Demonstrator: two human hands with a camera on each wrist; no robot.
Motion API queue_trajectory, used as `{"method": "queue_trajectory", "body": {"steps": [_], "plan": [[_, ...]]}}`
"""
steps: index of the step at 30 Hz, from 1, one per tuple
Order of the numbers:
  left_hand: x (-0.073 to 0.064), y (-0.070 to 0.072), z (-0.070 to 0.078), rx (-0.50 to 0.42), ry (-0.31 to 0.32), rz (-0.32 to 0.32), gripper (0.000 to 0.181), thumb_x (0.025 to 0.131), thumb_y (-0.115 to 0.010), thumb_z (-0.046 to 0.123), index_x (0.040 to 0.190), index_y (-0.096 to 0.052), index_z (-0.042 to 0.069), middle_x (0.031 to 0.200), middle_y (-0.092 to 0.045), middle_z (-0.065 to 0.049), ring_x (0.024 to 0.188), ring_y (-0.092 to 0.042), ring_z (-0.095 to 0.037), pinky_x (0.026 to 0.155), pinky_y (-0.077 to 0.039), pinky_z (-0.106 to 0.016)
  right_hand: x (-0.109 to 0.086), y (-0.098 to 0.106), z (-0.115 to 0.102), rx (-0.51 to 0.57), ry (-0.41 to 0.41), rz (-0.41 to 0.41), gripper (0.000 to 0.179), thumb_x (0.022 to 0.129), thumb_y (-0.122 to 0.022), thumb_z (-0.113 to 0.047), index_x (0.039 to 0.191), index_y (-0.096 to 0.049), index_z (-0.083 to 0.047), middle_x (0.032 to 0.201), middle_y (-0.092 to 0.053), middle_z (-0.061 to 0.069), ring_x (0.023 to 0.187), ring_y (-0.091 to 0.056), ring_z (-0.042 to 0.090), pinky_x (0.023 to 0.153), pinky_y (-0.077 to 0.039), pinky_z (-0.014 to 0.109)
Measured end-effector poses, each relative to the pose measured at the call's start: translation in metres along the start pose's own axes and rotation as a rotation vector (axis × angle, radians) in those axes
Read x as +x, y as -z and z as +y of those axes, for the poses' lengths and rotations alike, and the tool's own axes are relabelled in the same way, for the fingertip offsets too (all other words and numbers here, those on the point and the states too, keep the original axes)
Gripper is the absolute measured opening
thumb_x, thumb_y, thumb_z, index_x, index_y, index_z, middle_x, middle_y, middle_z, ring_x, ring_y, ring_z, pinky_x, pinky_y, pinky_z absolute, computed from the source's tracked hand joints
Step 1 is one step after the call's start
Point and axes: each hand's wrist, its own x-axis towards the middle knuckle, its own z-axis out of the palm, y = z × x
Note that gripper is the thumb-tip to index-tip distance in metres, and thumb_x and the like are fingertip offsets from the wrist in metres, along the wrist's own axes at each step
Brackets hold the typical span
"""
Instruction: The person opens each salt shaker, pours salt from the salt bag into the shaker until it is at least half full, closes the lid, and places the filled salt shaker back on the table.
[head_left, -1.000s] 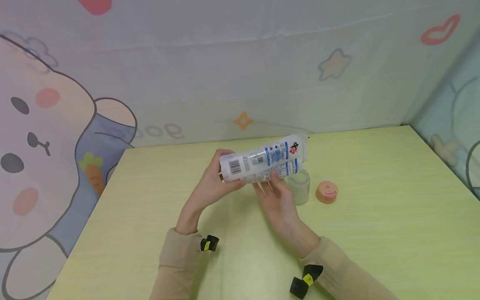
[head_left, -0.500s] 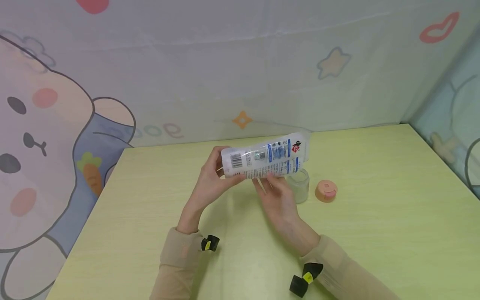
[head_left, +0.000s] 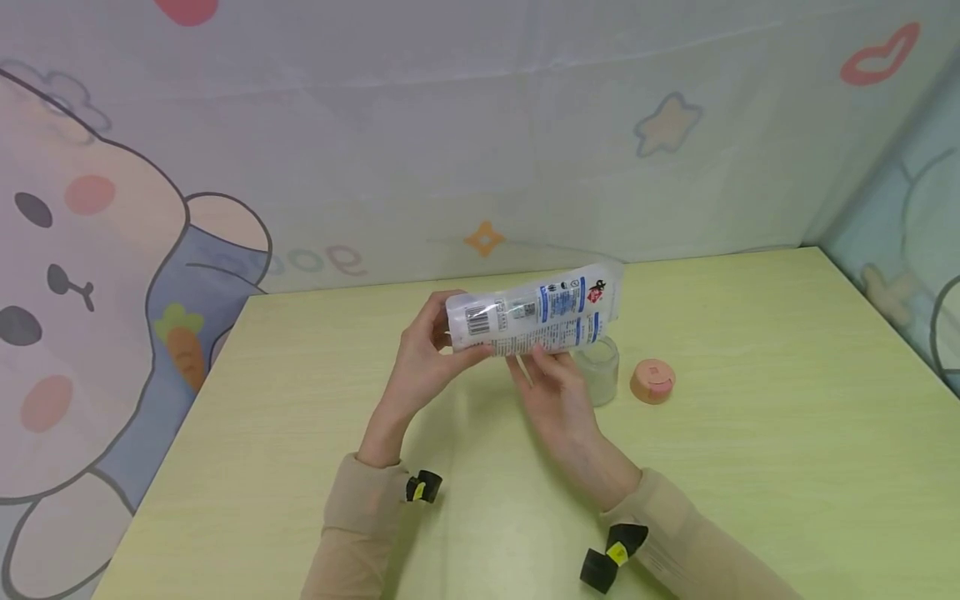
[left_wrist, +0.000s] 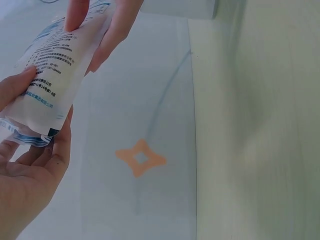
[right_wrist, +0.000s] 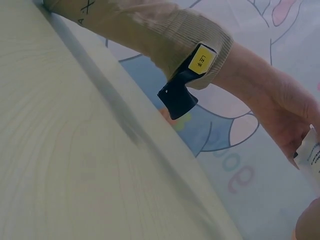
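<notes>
A white plastic bag (head_left: 525,310) with blue print and a barcode is held in both hands above the table, lying lengthwise with its right end higher. My left hand (head_left: 422,358) grips the left end, thumb on the lower front edge and fingers behind. My right hand (head_left: 558,404) holds the bag from below, thumb against its front and fingers mostly hidden. Close-up in the left wrist view, thumbs and fingers press the bag (left_wrist: 55,70) from both sides. Behind the bag's right end stands a clear jar (head_left: 602,385) without a lid, partly covered.
An orange lid (head_left: 652,382) lies on the pale yellow table (head_left: 765,433), just right of the jar. A cloth backdrop (head_left: 420,150) with cartoon prints hangs behind the table. Black wrist mounts (head_left: 615,557) sit at both cuffs.
Both hands have raised the bag slightly and shifted it a little to the right, with more of its front facing the head camera. Jar and lid stay in place.
</notes>
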Motion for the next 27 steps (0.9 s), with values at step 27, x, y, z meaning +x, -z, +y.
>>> {"method": "queue_trajectory", "body": {"steps": [27], "plan": [[-0.0006, -0.0022, 0.0063, 0.001, 0.041, -0.007, 0.061, 0.077, -0.079, 0.01, 0.131, -0.051, 0.016, 0.114, -0.062, -0.005, 0.095, -0.058, -0.018, 0.077, -0.048, -0.024, -0.0042, 0.0005, -0.0028, 0.064, -0.006, -0.028, 0.035, 0.098, -0.047, -0.007, 0.129, -0.047, -0.023, 0.123, -0.062, -0.007, 0.12, -0.055, 0.011, 0.116, -0.031, 0.032]]}}
